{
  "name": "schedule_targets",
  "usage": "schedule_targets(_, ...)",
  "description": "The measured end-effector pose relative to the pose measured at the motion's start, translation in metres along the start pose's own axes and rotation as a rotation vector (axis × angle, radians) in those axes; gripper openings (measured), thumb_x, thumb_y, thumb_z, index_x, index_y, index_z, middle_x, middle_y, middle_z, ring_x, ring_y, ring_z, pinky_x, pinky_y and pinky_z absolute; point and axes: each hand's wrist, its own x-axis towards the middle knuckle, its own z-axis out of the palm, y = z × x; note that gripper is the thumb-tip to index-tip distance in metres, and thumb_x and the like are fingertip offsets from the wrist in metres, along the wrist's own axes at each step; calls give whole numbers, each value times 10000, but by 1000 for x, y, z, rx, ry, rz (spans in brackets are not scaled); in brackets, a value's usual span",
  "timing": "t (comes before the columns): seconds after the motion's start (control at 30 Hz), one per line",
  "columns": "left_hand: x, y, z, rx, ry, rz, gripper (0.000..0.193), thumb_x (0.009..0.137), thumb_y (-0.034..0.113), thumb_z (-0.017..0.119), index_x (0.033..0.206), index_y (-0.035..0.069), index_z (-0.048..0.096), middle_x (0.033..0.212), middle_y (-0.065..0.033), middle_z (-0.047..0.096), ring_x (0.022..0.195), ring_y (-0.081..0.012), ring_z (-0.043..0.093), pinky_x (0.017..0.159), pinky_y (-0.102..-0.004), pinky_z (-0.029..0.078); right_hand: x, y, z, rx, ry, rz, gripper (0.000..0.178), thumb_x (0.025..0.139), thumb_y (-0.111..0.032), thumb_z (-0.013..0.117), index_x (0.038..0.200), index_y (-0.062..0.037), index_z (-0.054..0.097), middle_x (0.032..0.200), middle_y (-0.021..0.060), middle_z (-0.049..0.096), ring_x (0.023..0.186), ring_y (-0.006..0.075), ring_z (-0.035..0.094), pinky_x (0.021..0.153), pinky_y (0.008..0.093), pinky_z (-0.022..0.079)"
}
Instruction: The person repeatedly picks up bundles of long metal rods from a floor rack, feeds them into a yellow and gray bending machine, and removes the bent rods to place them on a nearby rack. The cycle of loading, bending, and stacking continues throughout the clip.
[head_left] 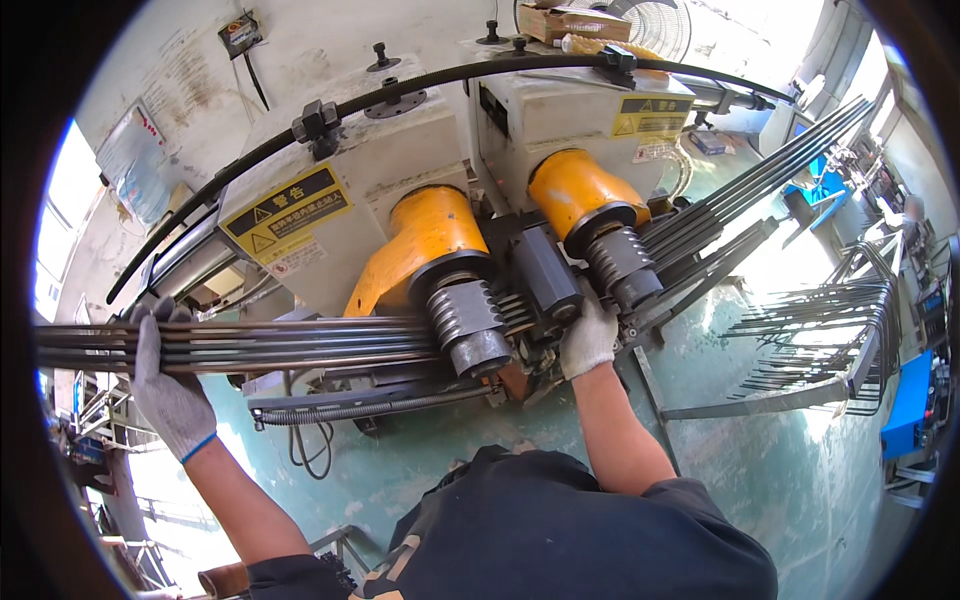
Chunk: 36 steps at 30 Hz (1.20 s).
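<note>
My left hand (172, 385), in a grey-white knit glove with dark fingertips, is closed around a bundle of long thin metal rods (300, 343) at the left. Its thumb lies across the front and the fingers reach up behind. The rods run level into a grooved steel roller die (466, 325) under an orange bending head (430, 235). My gloved right hand (588, 340) is at the lower end of a dark block (547, 268) in the middle of the machine, beside a second grooved die (622, 262). The right fingers are partly hidden, so their grip is unclear.
Another orange head (580, 190) stands at the right, with more rods (770, 175) slanting up and away from it. A curved black hose (420, 78) arches over the machine housings. Bent rods hang on a metal rack (760, 402) at the right. A blue box (908, 405) stands beyond.
</note>
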Motion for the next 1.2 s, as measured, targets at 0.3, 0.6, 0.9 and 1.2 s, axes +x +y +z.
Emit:
schedule_targets(0.3,-18,51,119,357,-269,245,418,1075,246,724,1357,-63,704,1078,-175,816,992,-248,809,988,-368,632,28,-1,-5,-48,-9,10,400,948,-61,837,1330,-56,721,1217,83,735,1026,218,752,828,368,656)
schedule_targets(0.6,-55,56,226,709,-581,621,526,1054,417,746,1367,-4,706,1048,-136,815,945,-233,802,936,-373,653,27,-6,-7,-237,-3,-39,367,992,-76,790,1343,1,715,1254,132,746,1089,253,746,905,389,630)
schedule_targets(0.9,-78,65,260,666,-623,550,394,999,203,745,1309,-33,692,963,-124,750,875,-197,740,838,-349,604,44,11,-28,-238,-55,-61,334,972,-82,808,1294,-2,767,1289,94,738,1181,230,687,1022,397,562)
schedule_targets(1.2,-75,58,263,559,-634,525,373,988,221,728,1244,-45,674,865,-164,719,754,-232,683,739,-381,571,53,20,-44,-430,-108,-154,354,985,-108,793,1316,15,767,1372,138,732,1318,272,649,1152,404,485)
